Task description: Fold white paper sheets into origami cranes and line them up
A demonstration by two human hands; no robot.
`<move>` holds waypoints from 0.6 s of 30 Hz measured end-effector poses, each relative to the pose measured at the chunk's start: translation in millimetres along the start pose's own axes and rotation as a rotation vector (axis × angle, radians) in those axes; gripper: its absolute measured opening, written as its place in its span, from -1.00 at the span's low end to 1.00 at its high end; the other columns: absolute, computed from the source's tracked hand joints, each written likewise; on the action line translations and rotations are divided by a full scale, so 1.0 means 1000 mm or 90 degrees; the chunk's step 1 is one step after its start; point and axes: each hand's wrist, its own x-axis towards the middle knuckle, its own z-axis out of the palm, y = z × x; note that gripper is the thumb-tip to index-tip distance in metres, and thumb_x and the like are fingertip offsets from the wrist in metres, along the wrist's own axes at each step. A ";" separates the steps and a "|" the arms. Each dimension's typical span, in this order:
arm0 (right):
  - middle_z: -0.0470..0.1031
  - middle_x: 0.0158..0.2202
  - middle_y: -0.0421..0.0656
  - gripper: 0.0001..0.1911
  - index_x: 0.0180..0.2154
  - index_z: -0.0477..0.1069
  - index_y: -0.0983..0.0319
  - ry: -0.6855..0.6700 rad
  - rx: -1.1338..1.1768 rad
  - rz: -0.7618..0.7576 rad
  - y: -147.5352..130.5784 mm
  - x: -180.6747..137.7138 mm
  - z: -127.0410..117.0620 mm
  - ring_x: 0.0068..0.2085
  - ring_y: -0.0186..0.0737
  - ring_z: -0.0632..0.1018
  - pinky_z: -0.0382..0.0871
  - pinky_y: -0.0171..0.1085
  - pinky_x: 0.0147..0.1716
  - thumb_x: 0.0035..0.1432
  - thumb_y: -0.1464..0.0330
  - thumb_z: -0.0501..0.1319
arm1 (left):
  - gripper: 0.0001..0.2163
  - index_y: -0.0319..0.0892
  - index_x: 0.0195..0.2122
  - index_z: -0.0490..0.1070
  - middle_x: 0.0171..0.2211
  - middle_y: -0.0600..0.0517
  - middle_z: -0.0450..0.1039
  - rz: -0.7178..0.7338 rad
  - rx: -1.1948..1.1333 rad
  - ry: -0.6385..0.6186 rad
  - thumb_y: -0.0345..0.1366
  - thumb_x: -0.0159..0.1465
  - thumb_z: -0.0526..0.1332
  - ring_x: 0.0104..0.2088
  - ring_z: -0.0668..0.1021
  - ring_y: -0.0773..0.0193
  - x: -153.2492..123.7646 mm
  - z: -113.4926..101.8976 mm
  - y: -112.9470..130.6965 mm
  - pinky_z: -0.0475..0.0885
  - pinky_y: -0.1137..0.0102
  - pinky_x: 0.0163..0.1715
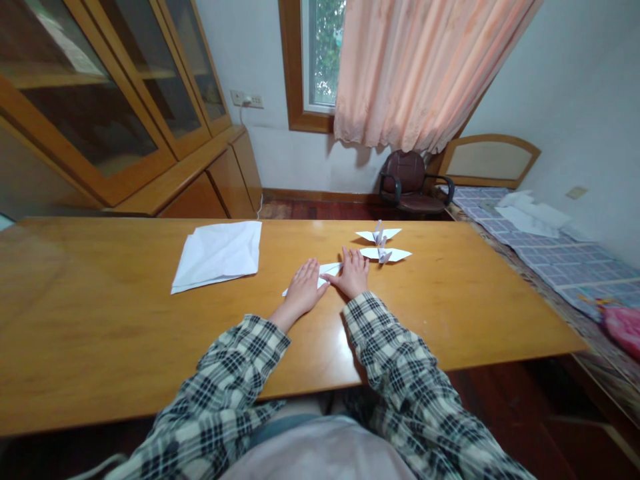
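Observation:
A narrow piece of folded white paper (331, 269) lies on the wooden table, partly hidden under my two hands. My left hand (303, 288) rests flat over its left part, fingers stretched out, with a paper tip poking out beyond it. On the right end of the paper sits my right hand (354, 275), its thumb reaching left across the paper and its fingers apart. Just beyond the right hand stand two folded paper cranes, a nearer one (395, 255) and a farther one (391, 234), both with wings spread.
White paper sheets (220, 253) lie in a stack to the left on the wooden table (125, 333). A glass-door cabinet (165, 143) stands at the far left. Past the table's far edge is an office chair (407, 180); a bed (540, 233) runs along the right.

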 end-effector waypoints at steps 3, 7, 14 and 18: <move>0.07 0.33 0.14 0.00 0.32 -0.01 0.33 0.015 -0.003 0.013 0.001 0.001 0.000 0.36 0.14 -0.02 -0.27 0.10 0.28 0.04 -0.11 0.18 | -0.41 -0.39 0.31 0.07 0.34 -0.21 0.04 0.002 0.000 -0.001 -0.09 0.36 -0.02 0.35 0.11 0.07 0.000 -0.001 0.000 0.02 0.20 0.33; 0.06 0.32 0.17 0.00 0.32 0.00 0.37 0.012 0.002 0.018 0.003 0.003 0.002 0.35 0.16 -0.02 -0.22 0.05 0.28 0.04 -0.10 0.20 | -0.41 -0.38 0.31 0.06 0.34 -0.22 0.03 -0.002 0.000 -0.011 -0.09 0.36 -0.02 0.35 0.10 0.07 -0.001 -0.003 0.000 0.01 0.21 0.33; 0.07 0.32 0.16 -0.04 0.31 0.01 0.36 0.005 0.006 0.006 0.006 0.003 0.004 0.36 0.14 -0.02 -0.16 0.05 0.26 0.08 -0.08 0.18 | -0.41 -0.39 0.31 0.06 0.34 -0.22 0.03 0.001 -0.002 -0.011 -0.08 0.37 -0.03 0.35 0.10 0.07 0.000 -0.003 0.000 0.02 0.19 0.33; 0.18 0.27 0.12 -0.23 0.29 0.09 0.32 0.047 0.014 -0.049 0.004 0.002 0.001 0.34 0.05 0.04 -0.15 0.01 0.26 0.22 0.00 0.09 | -0.41 -0.38 0.30 0.09 0.33 -0.23 0.06 0.006 -0.004 -0.001 -0.08 0.36 -0.02 0.35 0.12 0.05 0.000 -0.001 -0.001 0.02 0.19 0.32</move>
